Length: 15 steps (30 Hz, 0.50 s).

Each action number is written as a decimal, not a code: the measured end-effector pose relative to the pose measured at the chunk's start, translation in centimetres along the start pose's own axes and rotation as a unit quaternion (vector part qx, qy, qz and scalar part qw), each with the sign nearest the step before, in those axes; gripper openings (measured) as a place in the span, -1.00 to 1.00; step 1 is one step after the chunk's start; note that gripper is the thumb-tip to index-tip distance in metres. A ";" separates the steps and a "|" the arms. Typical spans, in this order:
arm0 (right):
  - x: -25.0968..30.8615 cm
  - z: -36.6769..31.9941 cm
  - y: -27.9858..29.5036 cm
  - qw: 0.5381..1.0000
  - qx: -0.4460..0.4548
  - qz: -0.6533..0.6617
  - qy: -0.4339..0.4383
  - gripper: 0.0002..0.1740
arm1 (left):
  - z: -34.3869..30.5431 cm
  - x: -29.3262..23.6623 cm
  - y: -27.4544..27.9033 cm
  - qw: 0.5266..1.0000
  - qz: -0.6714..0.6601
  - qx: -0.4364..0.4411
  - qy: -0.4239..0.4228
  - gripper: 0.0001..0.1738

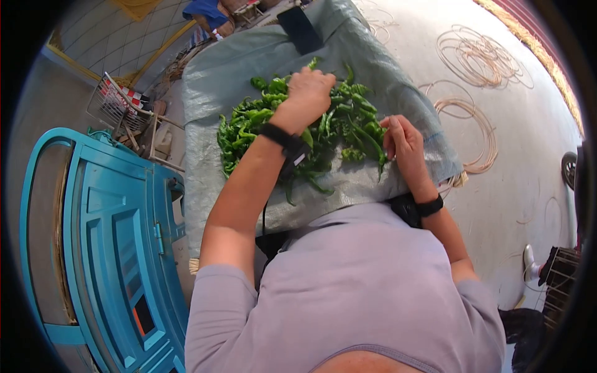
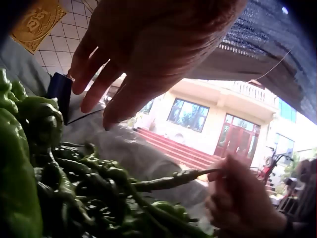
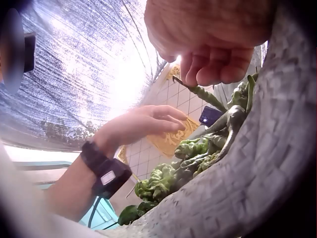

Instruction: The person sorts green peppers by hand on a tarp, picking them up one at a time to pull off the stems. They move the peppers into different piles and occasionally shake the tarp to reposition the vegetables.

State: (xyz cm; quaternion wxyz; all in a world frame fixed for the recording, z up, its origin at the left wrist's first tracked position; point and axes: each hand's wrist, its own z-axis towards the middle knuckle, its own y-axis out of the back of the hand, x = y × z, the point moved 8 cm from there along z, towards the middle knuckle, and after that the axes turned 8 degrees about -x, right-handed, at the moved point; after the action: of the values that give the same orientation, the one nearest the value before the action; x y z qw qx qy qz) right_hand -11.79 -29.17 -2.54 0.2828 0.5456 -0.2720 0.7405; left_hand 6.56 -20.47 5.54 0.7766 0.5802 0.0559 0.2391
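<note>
The only mark resembling writing is a raised character on a gold tile (image 2: 37, 22), too blurred to read.

The right hand (image 1: 403, 142) has its fingers curled, and thumb and fingertips (image 3: 210, 67) pinch the thin stem of one long green pepper (image 2: 168, 181); that pepper is slim, glossy and slightly bent, and it lies nearly level with its far end reaching into the heap. The left hand (image 1: 309, 92) is at 10 o'clock from the right one, with its fingers loosely straight and spread; it has hold of nothing and hovers just over the top of the heap; whether a fingertip touches a pepper cannot be told. Each wrist wears a black band (image 1: 283, 140).

Under both hands lies the pile of green peppers (image 1: 249, 121), dark to bright green, some long and thin, others wrinkled and stubby, tangled together with stems pointing all ways; the pile sits in the middle of a grey woven sheet (image 1: 249, 56) spread in front of the person.

Further out, at 12 o'clock on the sheet's far edge, rests a dark flat object (image 1: 298, 28); at 2 o'clock coils of pale cane (image 1: 479, 59) lie on the ground; at 9 o'clock stands a wire basket (image 1: 115, 102); at 8 o'clock is a blue metal frame (image 1: 112, 236).
</note>
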 end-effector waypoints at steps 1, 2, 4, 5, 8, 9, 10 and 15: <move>0.2 0.1 -0.1 1.000 0.001 -0.001 0.001 -0.63 | 1.0 0.0 -1.6 1.000 0.002 0.009 -0.023 -0.59; 0.2 0.1 -0.1 1.000 0.002 -0.003 0.002 -0.63 | 1.7 0.1 -3.4 0.999 0.005 0.016 -0.046 -0.56; 0.2 0.1 0.0 1.000 0.001 -0.007 0.008 -0.63 | 2.6 0.3 -6.5 0.998 0.021 0.045 -0.046 -0.56; 0.2 0.1 0.0 1.000 0.007 -0.015 0.008 -0.64 | 2.3 0.5 -7.3 0.999 0.005 0.035 -0.041 -0.57; -0.2 0.1 -0.1 1.000 0.012 -0.024 0.003 -0.67 | 2.2 0.9 -9.0 0.992 -0.015 0.123 0.005 -0.72; -0.4 0.1 -0.2 1.000 0.015 -0.020 0.002 -0.68 | 1.9 0.7 -8.7 0.997 0.000 0.070 -0.018 -0.74; -0.5 0.0 -0.2 1.000 0.016 -0.016 -0.001 -0.69 | 2.0 0.9 -9.4 0.998 0.003 0.064 -0.024 -0.79; -0.3 -0.1 -0.2 1.000 0.021 -0.007 -0.004 -0.69 | 1.1 1.1 -8.3 0.997 -0.030 0.064 -0.019 -0.76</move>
State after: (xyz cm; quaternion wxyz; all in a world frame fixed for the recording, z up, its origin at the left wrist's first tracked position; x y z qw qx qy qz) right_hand -11.67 -29.02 -2.85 0.2754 0.5564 -0.2541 0.7416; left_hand 10.45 -22.76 -1.62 0.7458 0.6312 0.0734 0.2001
